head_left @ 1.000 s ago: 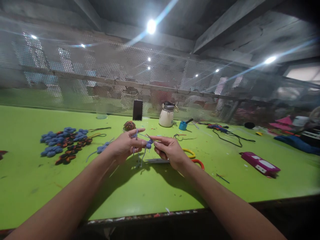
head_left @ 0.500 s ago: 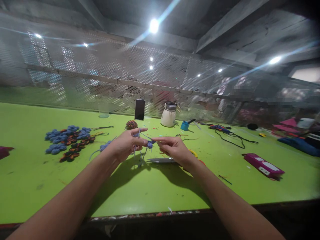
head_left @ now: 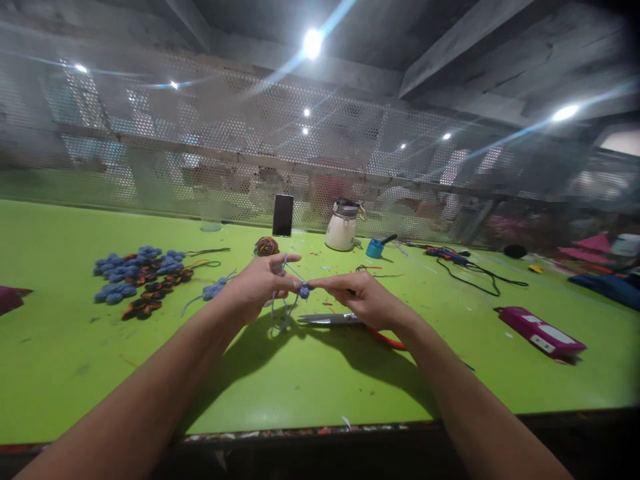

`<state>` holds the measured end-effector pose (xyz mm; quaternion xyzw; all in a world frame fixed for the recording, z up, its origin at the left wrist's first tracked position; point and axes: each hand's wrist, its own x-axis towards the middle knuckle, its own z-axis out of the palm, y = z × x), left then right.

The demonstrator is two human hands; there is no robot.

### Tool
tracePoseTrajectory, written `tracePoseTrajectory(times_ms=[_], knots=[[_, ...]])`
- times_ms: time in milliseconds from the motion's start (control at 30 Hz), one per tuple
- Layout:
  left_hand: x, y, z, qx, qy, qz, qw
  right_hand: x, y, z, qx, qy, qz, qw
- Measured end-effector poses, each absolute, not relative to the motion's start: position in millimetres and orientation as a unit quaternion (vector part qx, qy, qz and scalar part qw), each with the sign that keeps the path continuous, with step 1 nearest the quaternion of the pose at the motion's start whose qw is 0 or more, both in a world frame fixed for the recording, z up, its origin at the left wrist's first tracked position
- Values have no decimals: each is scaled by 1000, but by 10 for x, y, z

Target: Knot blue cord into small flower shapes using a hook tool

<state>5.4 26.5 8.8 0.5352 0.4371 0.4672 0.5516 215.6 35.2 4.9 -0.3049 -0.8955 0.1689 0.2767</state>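
Observation:
Pinched in my left hand (head_left: 265,281) is a small blue crochet piece (head_left: 304,291), with blue yarn (head_left: 295,271) stretched from the raised index finger down to it. Loose yarn ends dangle below. My right hand (head_left: 367,297) is closed with its index finger reaching to the piece; it grips what looks like a thin crochet hook, mostly hidden by the fingers. Under the right hand lie scissors (head_left: 327,319) with orange-red handles, partly covered. A blue crocheted flower (head_left: 215,289) rests beside my left wrist. Farther left is a pile of blue flowers (head_left: 115,292) and dark-orange flowers (head_left: 145,303).
Behind my hands on the green table (head_left: 280,400) stand a multicoloured yarn ball (head_left: 267,246), a phone (head_left: 283,215), a cream jug (head_left: 341,227) and a small blue pot (head_left: 374,248). To the right lie a magenta case (head_left: 543,331) and dark cords (head_left: 465,263).
My right index finger now stretches straighter against the crochet piece. Both hands stay close together around it. The whole view has shifted slightly.

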Motion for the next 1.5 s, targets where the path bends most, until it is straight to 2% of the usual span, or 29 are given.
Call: tracePoseTrajectory(times_ms=[400,700,867,1000,1100,1267,1333,1500], knots=[[74,262,74,560,444,463,525,2148,320,54,-339,-912,79,219],[129,221,78,595,472,458,461,2095,298,-1,-346,-914,11,212],[124,284,0,664,466,445,378,2074,305,-59,-351,-911,-12,214],[163,270,9,723,497,412,247,2043,285,-59,-364,-907,-28,210],[195,235,16,746,507,402,157,1998,302,-79,-390,-883,56,255],[211,211,-42,757,482,432,93,1870,367,-176,-435,-696,426,381],[222,199,-59,750,475,453,85,1812,358,-212,-436,-594,533,416],[258,200,-47,688,476,524,162,1706,262,-261,-374,-496,616,484]])
